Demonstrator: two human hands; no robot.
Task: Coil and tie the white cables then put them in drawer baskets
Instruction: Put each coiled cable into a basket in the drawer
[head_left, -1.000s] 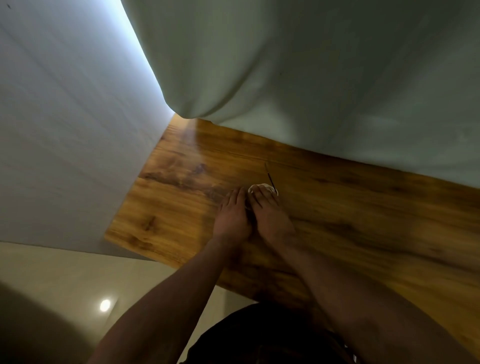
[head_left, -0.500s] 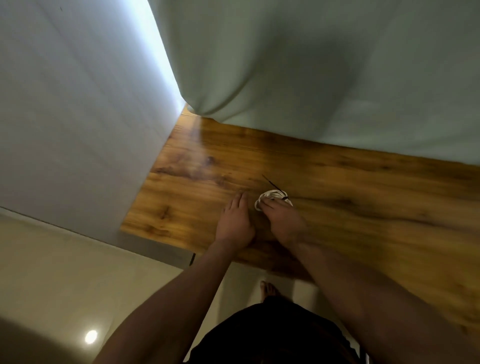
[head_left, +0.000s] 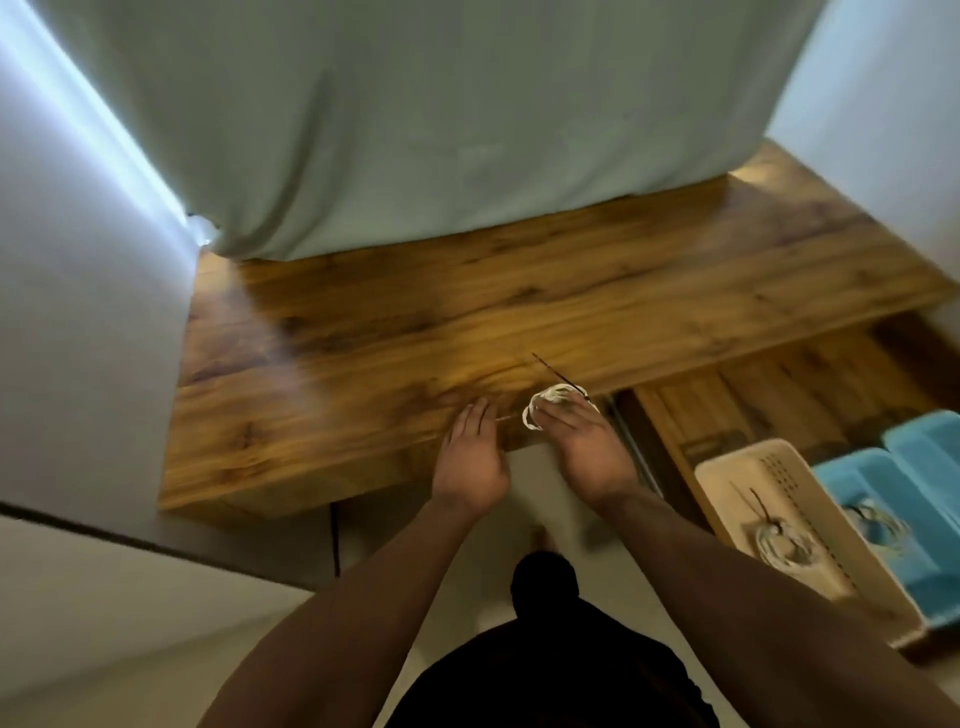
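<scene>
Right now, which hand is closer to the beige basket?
Right. The right hand, holding the white cable coil, is up-left of the beige basket; the left hand is farther left.

Desktop (head_left: 363, 364) free leftward to wall (head_left: 78, 364), cloth (head_left: 415, 130) behind (draped low), drawer (head_left: 779, 389) right

The desk top (head_left: 467, 322) is seen in warm honey-brown, streaked with darker grain. The coiled cable (head_left: 551, 401) is white and is crossed by a thin dark tie (head_left: 556, 370). The hanging cloth (head_left: 415, 130) is coloured pale grey-green. One basket (head_left: 727, 470) is beige, patterned with rows of small dark perforations; the blue baskets (head_left: 927, 449) beside it are bright turquoise. The floor (head_left: 104, 623) is cream.
</scene>
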